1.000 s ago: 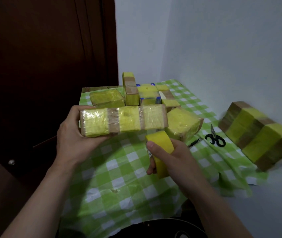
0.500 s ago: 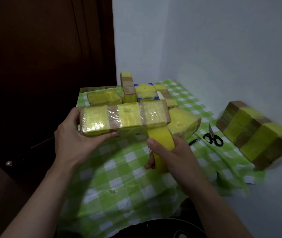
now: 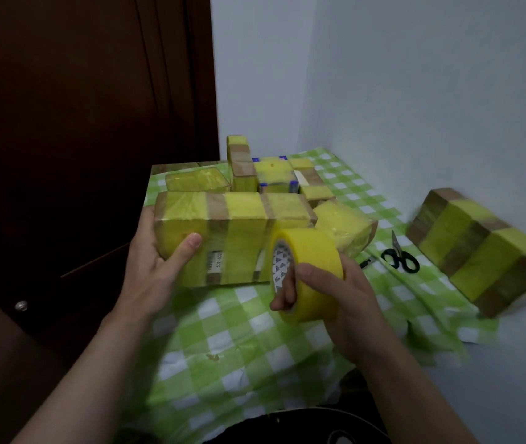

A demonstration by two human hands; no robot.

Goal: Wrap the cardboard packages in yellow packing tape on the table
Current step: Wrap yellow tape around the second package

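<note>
Cardboard package (image 3: 242, 219) held above the checked cloth (image 3: 255, 347), left hand (image 3: 156, 267) gripping its nine-o'clock end; right hand (image 3: 341, 302) clutches the tape roll (image 3: 309, 270) against its three-o'clock edge. Open cloth at six o'clock, scissors (image 3: 399, 259) at three.

Black scissors (image 3: 398, 250) on green-checked cloth (image 3: 255, 341)

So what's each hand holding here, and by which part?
Left hand grips the cardboard package by its left end, thumb on the near face. Right hand holds the yellow tape roll: fingers in its core, thumb on the outer band.
</note>
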